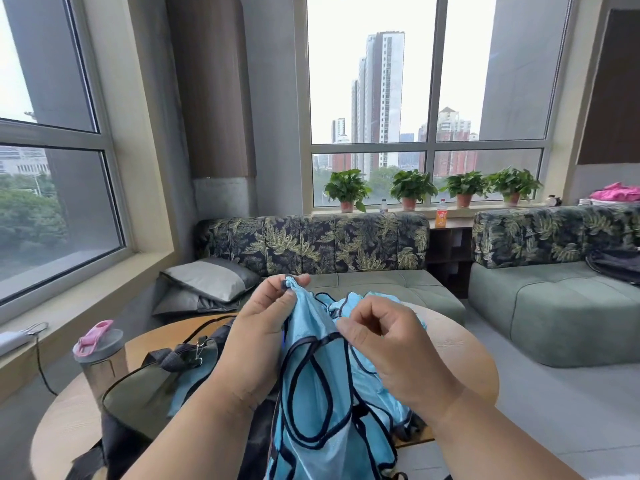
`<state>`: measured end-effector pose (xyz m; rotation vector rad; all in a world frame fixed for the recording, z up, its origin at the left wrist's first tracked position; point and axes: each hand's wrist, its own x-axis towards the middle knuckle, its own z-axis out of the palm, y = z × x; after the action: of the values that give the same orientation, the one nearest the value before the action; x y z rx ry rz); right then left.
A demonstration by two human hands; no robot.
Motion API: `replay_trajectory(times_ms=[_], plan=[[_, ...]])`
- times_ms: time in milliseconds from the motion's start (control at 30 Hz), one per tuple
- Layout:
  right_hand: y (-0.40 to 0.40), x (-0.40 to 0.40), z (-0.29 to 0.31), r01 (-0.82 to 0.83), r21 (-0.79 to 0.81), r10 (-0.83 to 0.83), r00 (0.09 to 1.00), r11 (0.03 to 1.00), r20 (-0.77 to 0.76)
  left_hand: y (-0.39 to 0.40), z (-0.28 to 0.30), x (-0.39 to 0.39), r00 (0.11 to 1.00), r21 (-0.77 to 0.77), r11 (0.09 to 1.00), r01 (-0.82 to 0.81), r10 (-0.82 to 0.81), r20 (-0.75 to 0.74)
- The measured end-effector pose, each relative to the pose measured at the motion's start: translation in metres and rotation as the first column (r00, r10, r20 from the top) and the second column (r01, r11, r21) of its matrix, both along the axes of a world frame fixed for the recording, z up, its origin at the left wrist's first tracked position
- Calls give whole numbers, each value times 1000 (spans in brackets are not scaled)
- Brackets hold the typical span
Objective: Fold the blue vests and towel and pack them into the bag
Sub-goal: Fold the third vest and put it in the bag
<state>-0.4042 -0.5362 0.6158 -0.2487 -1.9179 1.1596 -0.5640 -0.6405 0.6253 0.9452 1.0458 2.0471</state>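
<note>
Since the blue vest [322, 386] looks light, limp and slippery, its dark trim is pinched by both hands' fingers [298, 282] above the table [460, 341].

Pink-lidded bottle [98, 355], grey pillow [211, 278], potted plants [412, 188]

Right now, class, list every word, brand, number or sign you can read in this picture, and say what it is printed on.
No text can be read anywhere in this view.
Orange drink bottle on the windowsill: label too small and blurred to read.
Clear bottle on the windowsill: label too small to read.
Blue vest held by the left hand and right hand: no print visible.
Olive bag: no logo visible.
</note>
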Motion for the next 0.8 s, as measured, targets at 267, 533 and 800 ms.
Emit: replay_trajectory(times_ms=[267, 533, 800], plan=[[-19, -7, -10, -9, 41, 6, 997, 999, 73, 3, 1, 8, 992, 26, 992, -121, 122, -39], [-23, -12, -15, -24, -36, 27, 996, 999, 83, 5, 1, 14, 969, 29, 974, -225, 226, -94], [-16, -18, 1, -23, -291, 0, 997, 957, -79, 2, 7, 19, 919, 2, 936, -351, 345, -190]])
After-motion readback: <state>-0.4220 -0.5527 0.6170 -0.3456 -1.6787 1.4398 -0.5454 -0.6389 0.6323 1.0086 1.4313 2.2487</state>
